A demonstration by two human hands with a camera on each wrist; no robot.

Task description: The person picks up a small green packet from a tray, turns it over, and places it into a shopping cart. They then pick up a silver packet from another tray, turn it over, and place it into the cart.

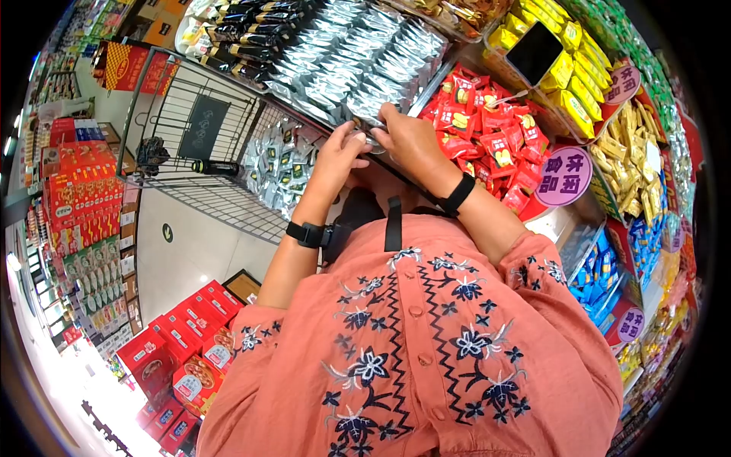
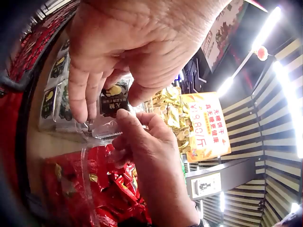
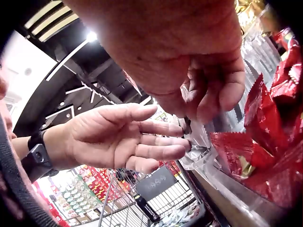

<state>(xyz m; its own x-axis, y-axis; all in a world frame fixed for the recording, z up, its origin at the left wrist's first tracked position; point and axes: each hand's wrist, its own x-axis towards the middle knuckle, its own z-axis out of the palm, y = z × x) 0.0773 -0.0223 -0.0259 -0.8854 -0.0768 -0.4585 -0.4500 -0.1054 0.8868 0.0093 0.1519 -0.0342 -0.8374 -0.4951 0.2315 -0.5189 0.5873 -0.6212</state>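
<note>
In the head view, both hands meet at the near edge of a bin of silver snack packets (image 1: 358, 57). My right hand (image 1: 415, 143), its fingers curled, pinches the clear edge of a packet with a black label (image 2: 114, 100). My left hand (image 3: 118, 139) has its fingers nearly straight, palm showing in the right wrist view, with its fingertips right at the packets. From the left wrist view, the left hand (image 2: 132, 47) spreads over the labelled packet, covering part of it. Red snack packets (image 1: 495, 137) lie just right of the right hand.
A wire shopping cart (image 1: 228, 206) stands at left, with silver packets (image 1: 280, 164) and a black bottle (image 1: 215, 167) in it. Yellow packets (image 1: 582, 84) fill a bin at upper right. Red boxes (image 1: 190, 327) are stacked behind at lower left. A clear bin wall (image 3: 236, 196) borders the red packets.
</note>
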